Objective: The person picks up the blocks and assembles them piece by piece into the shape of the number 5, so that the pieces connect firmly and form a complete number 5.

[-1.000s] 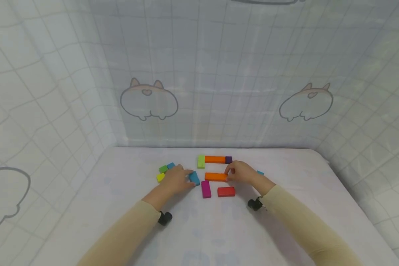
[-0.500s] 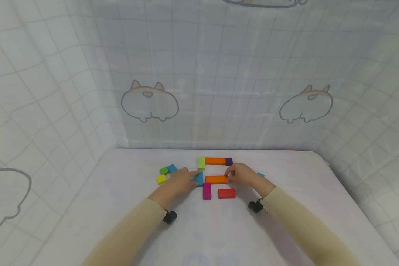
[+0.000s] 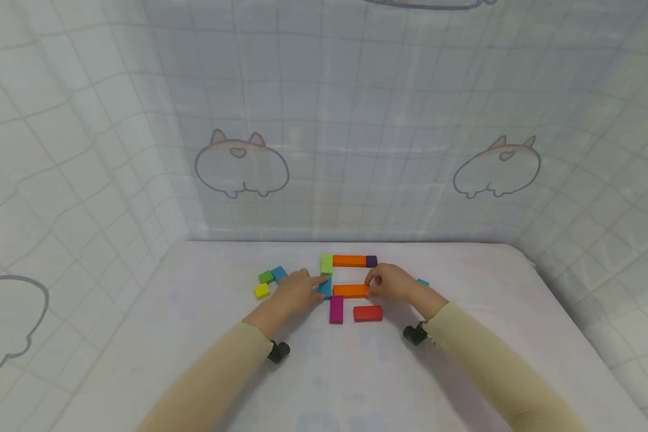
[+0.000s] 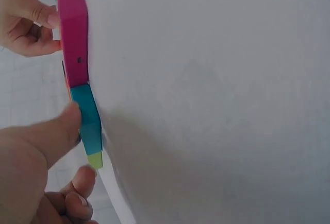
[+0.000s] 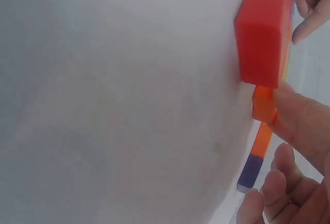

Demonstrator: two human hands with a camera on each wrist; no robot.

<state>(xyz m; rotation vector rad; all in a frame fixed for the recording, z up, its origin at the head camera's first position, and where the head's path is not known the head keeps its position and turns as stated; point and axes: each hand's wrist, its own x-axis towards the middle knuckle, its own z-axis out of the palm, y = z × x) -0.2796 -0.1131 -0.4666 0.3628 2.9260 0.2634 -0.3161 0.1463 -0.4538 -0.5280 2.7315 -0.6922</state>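
Note:
In the head view my left hand [image 3: 294, 293] pinches a blue block [image 3: 326, 288] between thumb and forefinger. The blue block stands in line between a lime-green block [image 3: 326, 264] behind it and a magenta block [image 3: 336, 310] in front. My right hand [image 3: 393, 282] grips the right end of an orange block [image 3: 350, 291], whose left end lies right beside the blue one. In the left wrist view my thumb is on the side of the blue block [image 4: 88, 123]. A red block [image 5: 263, 38] sits close to my right thumb in the right wrist view.
At the back, a second orange block [image 3: 349, 261] runs from the lime-green block to a dark purple block [image 3: 371, 261]. Left of my left hand lie green [image 3: 266, 277], yellow [image 3: 261, 291] and blue [image 3: 279, 274] blocks. Another blue block [image 3: 423, 282] shows partly behind my right wrist.
My left hand has moved right with the blue block, turning it from a slant to straight, against the lime-green and magenta blocks. The magenta block has straightened too. My right hand stays put.

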